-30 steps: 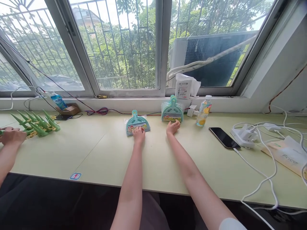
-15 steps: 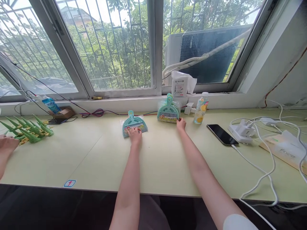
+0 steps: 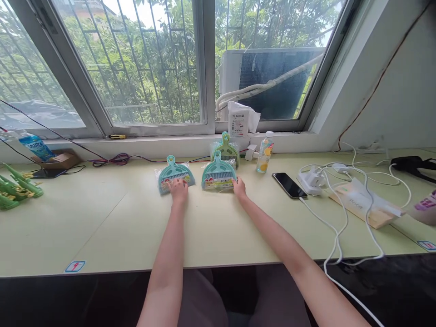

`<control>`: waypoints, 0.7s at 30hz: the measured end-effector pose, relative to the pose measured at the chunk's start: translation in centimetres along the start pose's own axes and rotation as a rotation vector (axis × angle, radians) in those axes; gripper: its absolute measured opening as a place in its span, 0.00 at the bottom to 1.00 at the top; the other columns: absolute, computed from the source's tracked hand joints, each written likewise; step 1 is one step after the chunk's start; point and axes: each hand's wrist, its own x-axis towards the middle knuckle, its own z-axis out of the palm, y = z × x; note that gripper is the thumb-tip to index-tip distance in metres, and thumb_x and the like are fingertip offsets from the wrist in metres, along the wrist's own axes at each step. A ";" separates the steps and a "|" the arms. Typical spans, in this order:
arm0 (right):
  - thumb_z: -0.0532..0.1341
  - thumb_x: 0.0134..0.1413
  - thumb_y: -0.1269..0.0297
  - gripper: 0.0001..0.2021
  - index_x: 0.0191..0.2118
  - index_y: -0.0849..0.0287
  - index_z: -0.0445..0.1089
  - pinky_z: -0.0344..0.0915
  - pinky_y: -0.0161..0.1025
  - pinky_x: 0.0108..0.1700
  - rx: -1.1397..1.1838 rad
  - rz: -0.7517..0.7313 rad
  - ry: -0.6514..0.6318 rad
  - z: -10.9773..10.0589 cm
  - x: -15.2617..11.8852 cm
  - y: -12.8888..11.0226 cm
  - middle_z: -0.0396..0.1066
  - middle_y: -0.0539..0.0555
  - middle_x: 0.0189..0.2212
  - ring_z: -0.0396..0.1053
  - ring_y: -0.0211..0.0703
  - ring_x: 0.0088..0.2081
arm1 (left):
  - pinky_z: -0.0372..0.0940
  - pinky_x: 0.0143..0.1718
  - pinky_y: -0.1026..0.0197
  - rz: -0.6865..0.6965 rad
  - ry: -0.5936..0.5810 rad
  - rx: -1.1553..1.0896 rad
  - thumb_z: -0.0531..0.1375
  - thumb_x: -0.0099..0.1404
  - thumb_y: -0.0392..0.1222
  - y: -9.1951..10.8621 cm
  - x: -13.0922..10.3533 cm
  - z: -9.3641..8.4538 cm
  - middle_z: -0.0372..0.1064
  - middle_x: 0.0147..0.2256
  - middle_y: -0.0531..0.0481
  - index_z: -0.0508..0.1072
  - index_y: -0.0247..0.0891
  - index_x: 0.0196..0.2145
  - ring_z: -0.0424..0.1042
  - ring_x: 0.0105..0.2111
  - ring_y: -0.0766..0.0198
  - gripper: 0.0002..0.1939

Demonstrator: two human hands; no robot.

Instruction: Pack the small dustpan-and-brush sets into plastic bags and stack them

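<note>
Wrapped teal dustpan set (image 3: 219,176) on the table (image 3: 112,231), handle directed away from the person; it lies just left of the right hand (image 3: 240,187), the nearer of the two, which grasps its lower right corner. The left hand (image 3: 179,190) lays its fingers on the front of a second teal set (image 3: 175,170); whether they grip it cannot be told. Behind, partly hidden: a green set (image 3: 231,149).

A teal dustpan (image 3: 218,175) partly hides the green dustpan (image 3: 232,150) behind it, and the left edge crops green spikes (image 3: 18,188).
</note>
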 end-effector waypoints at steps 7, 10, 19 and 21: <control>0.55 0.48 0.49 0.15 0.31 0.57 0.64 0.60 0.32 0.25 0.432 -0.033 -0.299 -2.5 -4.7 0.3 0.68 0.50 0.27 0.64 0.37 0.26 | 0.54 0.59 0.48 0.141 -0.065 -0.261 0.53 0.64 0.40 3.2 -1.2 0.1 0.69 0.45 0.42 0.72 0.40 0.34 0.64 0.53 0.53 0.08; 0.55 0.47 0.48 0.16 0.33 0.57 0.63 0.62 0.33 0.26 0.504 -0.014 -0.243 -2.9 -4.2 -0.3 0.69 0.52 0.29 0.65 0.37 0.27 | 0.60 0.54 0.51 0.074 -0.117 -0.538 0.48 0.68 0.50 5.3 -1.9 -0.2 0.72 0.42 0.42 0.73 0.39 0.36 0.69 0.48 0.55 0.17; 0.52 0.55 0.56 0.13 0.40 0.57 0.65 0.66 0.36 0.33 0.425 -0.049 -0.252 -4.5 -2.5 -0.3 0.72 0.55 0.36 0.69 0.42 0.36 | 0.69 0.43 0.54 -0.107 -0.699 -0.970 0.67 0.51 0.55 7.8 -4.3 -0.5 0.75 0.38 0.44 0.72 0.36 0.48 0.74 0.43 0.51 0.29; 0.53 0.56 0.59 0.13 0.44 0.56 0.66 0.66 0.39 0.38 0.331 -0.126 -0.195 -4.8 -2.8 -0.6 0.71 0.56 0.41 0.69 0.44 0.40 | 0.69 0.43 0.54 -0.159 -0.737 -1.000 0.68 0.50 0.51 7.3 -4.1 0.0 0.76 0.36 0.43 0.73 0.34 0.45 0.75 0.41 0.51 0.27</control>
